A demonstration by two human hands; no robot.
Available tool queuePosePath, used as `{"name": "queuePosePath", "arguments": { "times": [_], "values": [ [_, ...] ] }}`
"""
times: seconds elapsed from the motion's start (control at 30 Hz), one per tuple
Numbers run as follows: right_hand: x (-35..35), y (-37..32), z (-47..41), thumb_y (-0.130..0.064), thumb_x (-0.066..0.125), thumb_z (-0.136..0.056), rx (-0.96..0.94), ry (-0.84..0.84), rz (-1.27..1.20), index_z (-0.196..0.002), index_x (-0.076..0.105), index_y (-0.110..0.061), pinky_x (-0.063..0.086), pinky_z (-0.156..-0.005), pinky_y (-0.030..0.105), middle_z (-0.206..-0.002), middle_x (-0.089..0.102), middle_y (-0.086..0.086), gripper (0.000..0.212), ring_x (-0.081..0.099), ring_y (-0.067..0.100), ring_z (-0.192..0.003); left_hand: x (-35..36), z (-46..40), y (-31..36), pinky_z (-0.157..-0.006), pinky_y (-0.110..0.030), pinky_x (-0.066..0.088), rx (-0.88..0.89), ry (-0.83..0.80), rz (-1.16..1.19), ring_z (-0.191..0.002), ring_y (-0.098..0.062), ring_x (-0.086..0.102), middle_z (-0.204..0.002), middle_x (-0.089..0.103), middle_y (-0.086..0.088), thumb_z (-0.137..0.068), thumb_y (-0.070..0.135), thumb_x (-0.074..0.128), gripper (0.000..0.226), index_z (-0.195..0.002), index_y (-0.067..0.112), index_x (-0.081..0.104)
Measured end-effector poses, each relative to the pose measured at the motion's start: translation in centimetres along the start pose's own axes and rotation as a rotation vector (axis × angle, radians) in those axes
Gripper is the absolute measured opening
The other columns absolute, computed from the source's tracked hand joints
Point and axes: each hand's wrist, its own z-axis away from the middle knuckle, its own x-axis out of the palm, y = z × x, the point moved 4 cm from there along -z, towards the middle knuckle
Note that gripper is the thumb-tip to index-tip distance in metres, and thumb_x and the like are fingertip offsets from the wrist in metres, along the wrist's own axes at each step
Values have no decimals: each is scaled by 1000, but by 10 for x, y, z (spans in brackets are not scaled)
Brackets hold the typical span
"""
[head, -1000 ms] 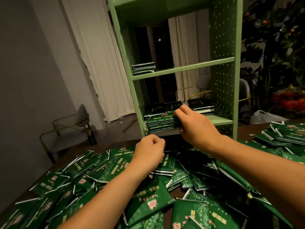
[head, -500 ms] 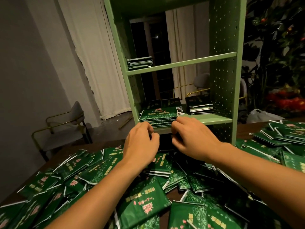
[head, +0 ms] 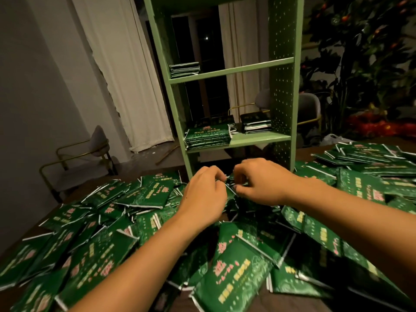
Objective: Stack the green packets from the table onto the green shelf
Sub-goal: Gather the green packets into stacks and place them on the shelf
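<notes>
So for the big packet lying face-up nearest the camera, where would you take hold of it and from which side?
Probably by its near short edge, coming from the person's side. The packet lies flat on top of the pile, its white sealed seam exposed along the left and near edges, while other packets overlap its far end. A thumb-over, fingers-under pinch there should lift it without dragging neighbours.

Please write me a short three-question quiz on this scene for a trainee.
1. True or false: the front stack of packets sits on the lower board of the green shelf.
2. Where are the left hand and right hand? A) on the upper board B) over the loose packets in front of the shelf C) on the chair
3. Fill in: the small stack on the upper board sits at its ____ end.

Key: 1 true; 2 B; 3 left.
</notes>
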Motion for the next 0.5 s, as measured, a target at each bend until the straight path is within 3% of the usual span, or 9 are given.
{"name": "queuePosePath", "arguments": {
  "times": [0.07,0.2,0.3,0.37,0.5],
  "values": [
    [9,-2,19,-47,63,-89,49,-107,-25,-101,61,-27,53,-82,36,-102,65,-4,24,62,20,-97,9,16,0,-82,-29,36,-2,-2,25,-101,-18,51,-109,53,4,-99,9,41,24,-105,20,61],
    [25,-15,55,-76,71,-68,79,-294,-109,-128,54,-25,52,-91,36,-113,63,-6,80,60,16,-102,27,39,-15,-75,-30,36,-69,32,128,-94,-18,52,-103,59,2,-96,4,42,28,-101,21,64],
    [39,-22,71,-83,74,-54,80,-338,-70,-142,44,-26,45,-104,37,-126,54,-6,109,50,18,-121,35,50,-26,-68,-17,38,-128,87,261,-89,-8,56,-100,65,4,-99,8,46,26,-95,24,66],
    [46,-22,75,-77,79,-53,120,-317,-152,-147,41,-25,42,-110,37,-139,51,-3,114,47,18,-129,36,53,-31,-71,-17,42,-135,117,349,-87,-5,59,-95,67,6,-102,15,48,25,-90,26,67],
    [43,-23,76,-61,87,-57,181,-299,-276,-147,44,-19,44,-107,29,-143,55,-3,108,55,16,-125,30,47,-40,-93,-41,53,-203,154,546,-96,-18,65,-93,71,3,-97,23,51,25,-80,26,70]
  ]
}}
